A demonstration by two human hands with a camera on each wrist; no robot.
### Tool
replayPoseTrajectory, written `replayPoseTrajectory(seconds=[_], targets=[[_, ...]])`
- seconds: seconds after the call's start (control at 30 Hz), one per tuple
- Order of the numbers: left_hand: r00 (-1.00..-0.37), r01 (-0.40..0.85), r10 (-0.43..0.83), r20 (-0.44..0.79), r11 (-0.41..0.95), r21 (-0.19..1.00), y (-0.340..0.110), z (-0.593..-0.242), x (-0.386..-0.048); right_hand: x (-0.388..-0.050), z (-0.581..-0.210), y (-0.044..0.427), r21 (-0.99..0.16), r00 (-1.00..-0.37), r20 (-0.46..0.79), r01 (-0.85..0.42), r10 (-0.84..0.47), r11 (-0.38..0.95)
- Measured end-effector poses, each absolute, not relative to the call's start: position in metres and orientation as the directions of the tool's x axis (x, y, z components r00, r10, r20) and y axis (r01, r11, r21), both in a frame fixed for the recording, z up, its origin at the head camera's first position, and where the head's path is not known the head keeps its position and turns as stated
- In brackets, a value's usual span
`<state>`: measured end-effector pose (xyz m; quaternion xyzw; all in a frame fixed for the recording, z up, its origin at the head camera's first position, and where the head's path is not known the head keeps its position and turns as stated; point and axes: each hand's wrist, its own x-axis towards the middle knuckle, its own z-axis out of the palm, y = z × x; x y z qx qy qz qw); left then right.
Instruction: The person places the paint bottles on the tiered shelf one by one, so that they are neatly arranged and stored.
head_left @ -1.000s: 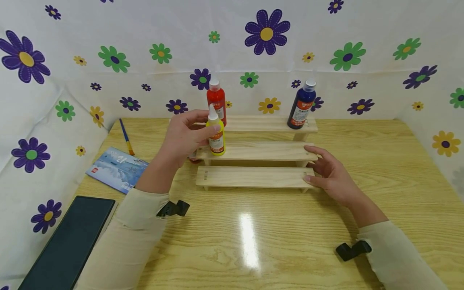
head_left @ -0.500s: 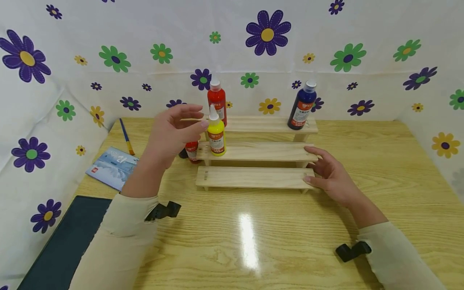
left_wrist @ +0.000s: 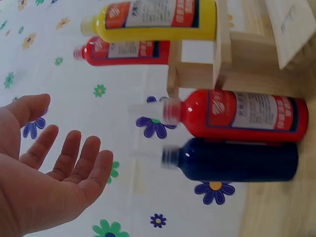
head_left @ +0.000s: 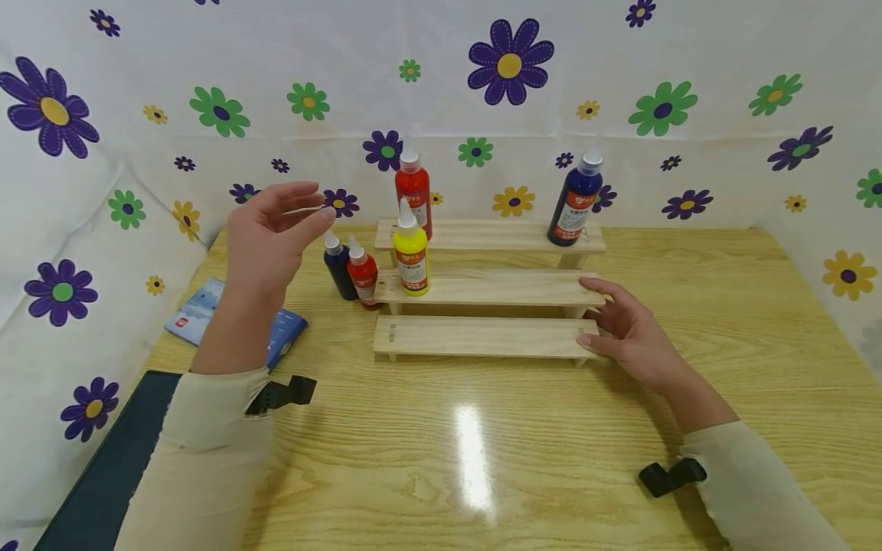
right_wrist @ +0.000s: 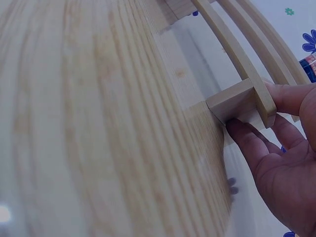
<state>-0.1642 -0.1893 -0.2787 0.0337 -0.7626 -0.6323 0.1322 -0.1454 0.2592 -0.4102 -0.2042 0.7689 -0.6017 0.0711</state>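
My left hand (head_left: 265, 241) is raised over the left of the table, fingers spread and holding nothing. Beside it, a dark blue paint bottle (head_left: 339, 268) and a red paint bottle (head_left: 364, 279) stand on the table against the rack's left end; the left wrist view shows this blue bottle (left_wrist: 242, 160) too. A yellow paint bottle (head_left: 412, 264) stands upright at the left of the wooden three-step rack's middle shelf (head_left: 496, 288). My right hand (head_left: 634, 337) grips the rack's right end. In the right wrist view, its fingers (right_wrist: 247, 143) curl under the shelf end.
On the top shelf, another red bottle (head_left: 413, 184) stands left and a larger blue bottle (head_left: 576, 200) right. A blue-and-white booklet (head_left: 285, 333) and a dark flat panel (head_left: 110, 474) lie at the left. A flowered cloth (head_left: 441, 107) hangs behind.
My left hand has let go of the yellow bottle on the middle shelf and moved away leftward, uncovering the blue and red bottles beside the rack. My right hand has stayed put.
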Motion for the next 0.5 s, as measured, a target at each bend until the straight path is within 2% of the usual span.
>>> replayPoseTrajectory(seconds=[0.17, 0.5], targets=[[-0.964, 0.050, -0.245, 0.102, 0.209, 0.977, -0.198, -0.290, -0.172, -0.146, -0.411, 0.260, -0.953, -0.907, 0.139, -0.232, -0.398, 0.196], [-0.980, -0.062, -0.198, -0.011, 0.257, 0.964, -0.209, -0.318, -0.182, -0.146, -0.411, 0.260, -0.952, -0.908, 0.137, -0.231, -0.396, 0.199]])
